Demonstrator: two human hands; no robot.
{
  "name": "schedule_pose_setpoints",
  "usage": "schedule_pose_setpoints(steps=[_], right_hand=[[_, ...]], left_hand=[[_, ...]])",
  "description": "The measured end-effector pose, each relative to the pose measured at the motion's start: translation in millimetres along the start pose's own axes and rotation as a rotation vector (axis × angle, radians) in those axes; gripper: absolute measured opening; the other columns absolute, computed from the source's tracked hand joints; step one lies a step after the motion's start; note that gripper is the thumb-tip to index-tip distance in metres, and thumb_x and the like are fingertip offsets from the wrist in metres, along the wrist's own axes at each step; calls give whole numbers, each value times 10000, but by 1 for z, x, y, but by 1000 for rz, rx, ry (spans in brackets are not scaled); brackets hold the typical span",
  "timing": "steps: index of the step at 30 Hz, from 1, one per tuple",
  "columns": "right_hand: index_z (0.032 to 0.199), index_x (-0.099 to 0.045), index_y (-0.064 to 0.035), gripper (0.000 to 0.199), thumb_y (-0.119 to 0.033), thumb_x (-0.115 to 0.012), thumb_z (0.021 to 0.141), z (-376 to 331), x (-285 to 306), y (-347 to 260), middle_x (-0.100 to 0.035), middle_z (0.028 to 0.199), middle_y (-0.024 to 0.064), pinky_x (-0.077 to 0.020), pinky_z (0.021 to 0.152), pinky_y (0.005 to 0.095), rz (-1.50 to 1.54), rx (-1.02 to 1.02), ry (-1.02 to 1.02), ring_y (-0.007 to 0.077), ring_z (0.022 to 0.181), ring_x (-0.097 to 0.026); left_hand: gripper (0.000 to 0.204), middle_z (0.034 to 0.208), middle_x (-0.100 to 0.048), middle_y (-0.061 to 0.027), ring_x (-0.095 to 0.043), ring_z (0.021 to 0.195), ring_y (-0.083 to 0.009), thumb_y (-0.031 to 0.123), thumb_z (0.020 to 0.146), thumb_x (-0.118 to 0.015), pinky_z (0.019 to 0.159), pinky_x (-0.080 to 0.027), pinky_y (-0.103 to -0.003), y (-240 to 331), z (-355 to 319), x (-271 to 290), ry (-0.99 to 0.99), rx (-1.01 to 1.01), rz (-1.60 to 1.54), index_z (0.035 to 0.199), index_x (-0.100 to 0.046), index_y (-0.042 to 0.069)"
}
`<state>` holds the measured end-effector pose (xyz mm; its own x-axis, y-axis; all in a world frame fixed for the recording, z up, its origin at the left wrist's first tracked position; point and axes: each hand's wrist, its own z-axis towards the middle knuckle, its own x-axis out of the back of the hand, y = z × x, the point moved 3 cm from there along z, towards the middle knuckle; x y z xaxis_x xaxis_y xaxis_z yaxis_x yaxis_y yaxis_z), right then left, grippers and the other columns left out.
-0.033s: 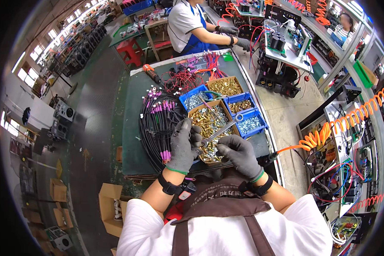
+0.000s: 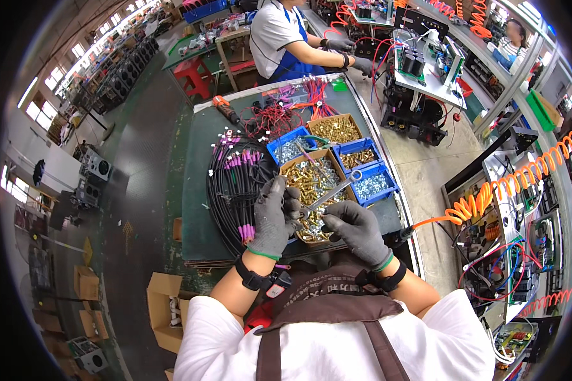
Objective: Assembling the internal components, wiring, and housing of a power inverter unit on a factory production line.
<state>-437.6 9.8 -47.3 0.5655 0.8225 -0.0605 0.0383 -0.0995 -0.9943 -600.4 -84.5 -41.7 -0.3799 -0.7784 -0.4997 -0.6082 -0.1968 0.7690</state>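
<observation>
My left hand [image 2: 273, 216], in a grey glove, is over the near left side of an open cardboard box [image 2: 304, 159] of brass bolts. Its fingers are curled, and what they grip, if anything, is hidden. At the near right of that box, my right hand [image 2: 357, 233], gloved alike, has thumb and fingers drawn together; anything between them is too small to name. A steel wrench [image 2: 330, 193] slants across the bolts, ring end toward the far right. Its near end is close to my left fingertips; I cannot tell whether they touch it.
Blue bins [image 2: 393, 189] of small metal parts and another cardboard box [image 2: 329, 117] of brass pieces adjoin. Black cables [image 2: 217, 197] with purple ends lie left, red wires [image 2: 270, 122] and an orange-handled tool [image 2: 226, 109] beyond. A co-worker [image 2: 279, 38] works past the table. An orange coiled hose [image 2: 476, 202] hangs right.
</observation>
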Motion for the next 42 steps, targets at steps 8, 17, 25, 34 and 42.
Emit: schedule_pose_setpoints(steps=[8,17,25,34,42], right_hand=[[1099,-631,-1,225,-147,-659,930,-2,3,2,-676,952,40,-525,658,224,91,-53,33,84,796,-633],[974,-697,-42,175,-147,-751,845,-10,5,-4,-708,811,82,-530,648,270,-379,322,252,85,729,-665],[971,-685,-16,160,-94,-748,846,-12,6,-10,-702,844,109,-524,665,271,-564,367,187,110,747,-659],[1131,-641,-24,279,-185,-694,910,0,6,14,-693,874,38,-515,637,263,48,-61,98,128,697,-650],[1091,-614,14,238,-184,-605,958,6,5,18,-664,872,51,-495,637,231,173,-264,-123,97,689,-604]], left_hand=[[269,778,-639,19,-559,589,-32,345,991,-565,503,-438,-176,-23,-18,-12,-273,-16,368,1053,-641,94],[271,697,-637,13,-518,493,-22,318,956,-634,426,-379,-168,-23,-21,-16,-244,-66,392,1063,-656,69],[295,905,-698,-14,-565,591,-24,262,961,-635,476,-413,-163,-27,-20,-16,-249,-70,412,1127,-651,18],[264,866,-675,21,-538,578,-17,245,951,-648,466,-391,-163,-38,-18,-19,-242,-12,357,1120,-665,42],[232,601,-449,75,-334,451,-27,357,919,-647,391,-252,-205,-26,7,-11,-222,252,356,961,-638,129]])
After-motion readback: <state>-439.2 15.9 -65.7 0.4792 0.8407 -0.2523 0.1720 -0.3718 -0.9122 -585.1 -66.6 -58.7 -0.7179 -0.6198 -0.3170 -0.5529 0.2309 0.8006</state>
